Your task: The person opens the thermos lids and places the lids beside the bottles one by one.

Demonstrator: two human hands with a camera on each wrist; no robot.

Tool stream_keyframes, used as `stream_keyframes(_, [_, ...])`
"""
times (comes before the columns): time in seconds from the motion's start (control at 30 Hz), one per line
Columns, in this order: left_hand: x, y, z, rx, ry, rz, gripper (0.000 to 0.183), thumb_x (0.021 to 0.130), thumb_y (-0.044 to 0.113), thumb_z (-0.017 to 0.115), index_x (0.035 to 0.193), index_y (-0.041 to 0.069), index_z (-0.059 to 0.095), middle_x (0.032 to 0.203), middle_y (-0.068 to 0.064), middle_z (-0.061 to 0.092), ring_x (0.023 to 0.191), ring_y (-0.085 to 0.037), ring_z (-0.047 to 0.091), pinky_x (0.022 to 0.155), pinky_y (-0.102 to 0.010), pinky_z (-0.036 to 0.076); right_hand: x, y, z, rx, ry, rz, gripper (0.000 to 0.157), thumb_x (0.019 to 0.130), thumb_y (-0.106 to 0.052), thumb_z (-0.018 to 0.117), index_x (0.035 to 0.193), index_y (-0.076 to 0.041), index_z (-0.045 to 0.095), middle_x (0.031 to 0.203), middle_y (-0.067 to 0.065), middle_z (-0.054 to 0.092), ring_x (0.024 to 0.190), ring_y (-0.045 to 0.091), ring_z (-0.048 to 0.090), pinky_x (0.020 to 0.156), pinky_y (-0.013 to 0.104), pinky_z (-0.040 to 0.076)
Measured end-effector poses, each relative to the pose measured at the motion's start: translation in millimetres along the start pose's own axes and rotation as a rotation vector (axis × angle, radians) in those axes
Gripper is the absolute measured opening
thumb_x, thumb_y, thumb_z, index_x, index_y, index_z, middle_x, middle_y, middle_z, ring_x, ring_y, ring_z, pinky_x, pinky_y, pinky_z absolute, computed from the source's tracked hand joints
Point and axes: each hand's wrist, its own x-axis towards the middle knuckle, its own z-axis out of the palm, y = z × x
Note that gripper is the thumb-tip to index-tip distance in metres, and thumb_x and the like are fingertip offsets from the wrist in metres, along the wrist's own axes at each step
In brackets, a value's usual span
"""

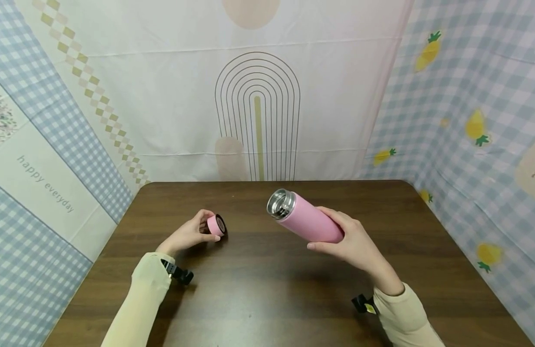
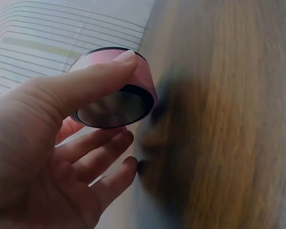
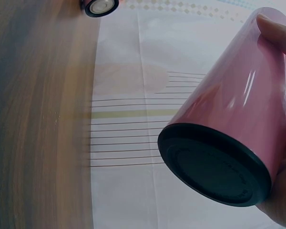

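Note:
A pink thermos bottle (image 1: 309, 218) with a bare steel mouth is held tilted in my right hand (image 1: 354, 241), its mouth pointing up and to the left. Thumb and fingers wrap around its lower part. The right wrist view shows the thermos's black base (image 3: 214, 164). On the left, my left hand (image 1: 189, 233) pinches a pink thermos lid (image 1: 216, 225) with a black rim, low over the table. In the left wrist view the thumb lies across the lid (image 2: 143, 76), with fingers on its far side. Lid and thermos are apart.
Both hands are above a brown wooden table (image 1: 250, 299). Behind it hangs a pale cloth (image 1: 176, 106) with an arch pattern, and a checked cloth with pineapples (image 1: 453, 144) covers the right side. Each wrist wears a small black camera (image 1: 180, 273).

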Motion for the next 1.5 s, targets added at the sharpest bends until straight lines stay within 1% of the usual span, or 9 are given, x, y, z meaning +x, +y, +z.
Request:
stream_keyframes(0.2, [-3.4, -6.2, -4.1, 0.148, 0.065, -0.051, 0.073, 0.083, 0.028, 0.085, 0.134, 0.000, 0.041, 0.133, -0.024, 0.057, 0.128, -0.037, 0.053, 0.107, -0.052, 0.042, 0, 1, 1.1, -0.005, 0.001, -0.001, 0.080, 0.070, -0.043, 0.092, 0.140, -0.024, 0.059, 0.131, 0.000, 0.063, 0.107, 0.020, 0.061, 0.084, 0.046, 0.051])
stream_keyframes(0.3, [-5.9, -8.3, -5.9, 0.187, 0.078, -0.063, 0.074, 0.082, 0.032, 0.086, 0.133, -0.001, 0.043, 0.131, -0.024, 0.058, 0.130, -0.039, 0.052, 0.108, -0.054, 0.040, 0, 2, 1.6, -0.006, 0.001, -0.001, 0.080, 0.070, -0.043, 0.092, 0.140, -0.024, 0.059, 0.131, 0.000, 0.063, 0.107, 0.020, 0.061, 0.084, 0.046, 0.051])
stream_keyframes(0.57, [-8.9, -14.3, -10.5, 0.210, 0.072, -0.059, 0.072, 0.083, 0.027, 0.085, 0.133, -0.004, 0.045, 0.129, -0.024, 0.058, 0.128, -0.042, 0.053, 0.107, -0.055, 0.041, 1, 3, 3.1, -0.014, 0.003, -0.006, 0.080, 0.070, -0.044, 0.092, 0.140, -0.023, 0.059, 0.130, 0.000, 0.064, 0.106, 0.019, 0.061, 0.084, 0.046, 0.051])
stream_keyframes(0.73, [-8.9, -15.5, -11.1, 0.278, 0.079, -0.047, 0.072, 0.081, 0.024, 0.087, 0.133, -0.008, 0.048, 0.128, -0.025, 0.056, 0.123, -0.041, 0.055, 0.104, -0.055, 0.043, 1, 3, 3.7, -0.019, -0.003, -0.003, 0.080, 0.071, -0.043, 0.092, 0.140, -0.022, 0.059, 0.131, 0.001, 0.064, 0.106, 0.020, 0.061, 0.084, 0.046, 0.052])
stream_keyframes(0.97, [-8.9, -14.6, -11.4, 0.373, 0.102, -0.014, 0.072, 0.078, 0.026, 0.089, 0.128, -0.010, 0.052, 0.124, -0.025, 0.054, 0.113, -0.038, 0.055, 0.100, -0.055, 0.043, 2, 2, 3.9, -0.016, -0.008, -0.003, 0.080, 0.070, -0.044, 0.092, 0.140, -0.022, 0.059, 0.130, 0.001, 0.064, 0.106, 0.020, 0.061, 0.084, 0.046, 0.052])
stream_keyframes(1.2, [-8.5, -14.3, -11.4, 0.368, 0.101, -0.030, 0.073, 0.077, 0.025, 0.089, 0.129, -0.010, 0.052, 0.127, -0.026, 0.053, 0.116, -0.039, 0.054, 0.102, -0.056, 0.042, 3, 3, 5.4, 0.006, -0.011, 0.013, 0.078, 0.071, -0.044, 0.092, 0.139, -0.026, 0.058, 0.130, -0.001, 0.063, 0.105, 0.019, 0.061, 0.083, 0.045, 0.052])
stream_keyframes(1.27, [-7.9, -15.0, -11.4, 0.358, 0.101, -0.038, 0.073, 0.078, 0.025, 0.089, 0.130, -0.009, 0.051, 0.128, -0.026, 0.053, 0.117, -0.039, 0.053, 0.102, -0.056, 0.042, 4, 3, 5.4, 0.034, -0.009, 0.028, 0.077, 0.071, -0.043, 0.092, 0.139, -0.028, 0.058, 0.129, -0.002, 0.064, 0.104, 0.020, 0.061, 0.082, 0.045, 0.052])
stream_keyframes(1.37, [-7.0, -16.2, -10.8, 0.355, 0.103, -0.038, 0.074, 0.078, 0.026, 0.089, 0.131, -0.008, 0.051, 0.128, -0.025, 0.053, 0.116, -0.038, 0.054, 0.101, -0.056, 0.042, 5, 4, 4.8, 0.115, -0.003, 0.065, 0.075, 0.073, -0.038, 0.092, 0.138, -0.032, 0.056, 0.124, 0.000, 0.064, 0.100, 0.023, 0.060, 0.073, 0.044, 0.056])
stream_keyframes(1.5, [-7.2, -17.5, -8.9, 0.348, 0.109, -0.028, 0.074, 0.077, 0.026, 0.090, 0.130, -0.008, 0.052, 0.127, -0.025, 0.054, 0.116, -0.038, 0.054, 0.100, -0.055, 0.043, 8, 8, 2.8, 0.186, 0.027, 0.094, 0.075, 0.076, -0.029, 0.091, 0.140, -0.030, 0.052, 0.124, 0.001, 0.063, 0.103, 0.023, 0.060, 0.076, 0.044, 0.056])
